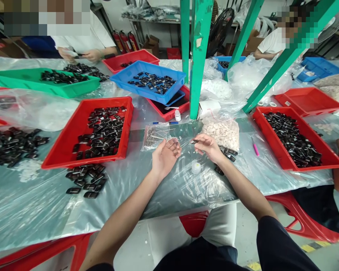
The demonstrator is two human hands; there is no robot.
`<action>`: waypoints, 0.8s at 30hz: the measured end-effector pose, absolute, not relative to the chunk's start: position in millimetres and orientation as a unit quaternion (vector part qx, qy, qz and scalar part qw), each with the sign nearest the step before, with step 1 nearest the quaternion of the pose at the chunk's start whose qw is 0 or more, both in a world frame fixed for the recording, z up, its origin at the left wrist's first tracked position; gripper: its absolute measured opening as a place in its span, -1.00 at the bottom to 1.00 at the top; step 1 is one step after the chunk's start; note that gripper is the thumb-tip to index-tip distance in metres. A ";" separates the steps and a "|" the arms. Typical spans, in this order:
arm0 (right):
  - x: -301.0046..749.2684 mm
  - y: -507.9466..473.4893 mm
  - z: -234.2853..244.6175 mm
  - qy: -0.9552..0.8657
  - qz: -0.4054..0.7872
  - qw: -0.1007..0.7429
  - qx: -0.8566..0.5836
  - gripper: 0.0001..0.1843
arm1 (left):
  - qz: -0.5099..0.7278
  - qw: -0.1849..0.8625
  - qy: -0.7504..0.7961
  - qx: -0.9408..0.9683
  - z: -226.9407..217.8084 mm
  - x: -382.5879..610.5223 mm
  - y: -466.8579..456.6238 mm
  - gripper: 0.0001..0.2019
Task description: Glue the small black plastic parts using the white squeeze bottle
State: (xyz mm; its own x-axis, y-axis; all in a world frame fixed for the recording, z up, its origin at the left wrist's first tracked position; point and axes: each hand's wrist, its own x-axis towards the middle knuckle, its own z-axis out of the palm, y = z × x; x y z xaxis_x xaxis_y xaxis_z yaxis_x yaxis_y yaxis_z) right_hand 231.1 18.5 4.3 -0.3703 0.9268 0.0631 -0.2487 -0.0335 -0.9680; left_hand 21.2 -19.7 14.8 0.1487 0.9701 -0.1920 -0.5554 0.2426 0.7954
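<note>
Pinching a small black part [194,142] at its fingertips, the right hand [207,147] hovers by the worktop's near edge. The left hand [165,157] cups metal pins [173,144], palm up. Tilting that loose palm could spill them across the plastic sheet [164,195].

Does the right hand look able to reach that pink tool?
Likely yes: the pink tool lies on open sheet right of the right hand, though that hand pinches a small part.
</note>
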 end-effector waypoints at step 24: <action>202.1 -7.3 74.6 -0.723 0.418 0.408 -0.370 -0.68 | 0.500 0.365 0.406 0.673 -14.9 22.0 -18.1 -0.81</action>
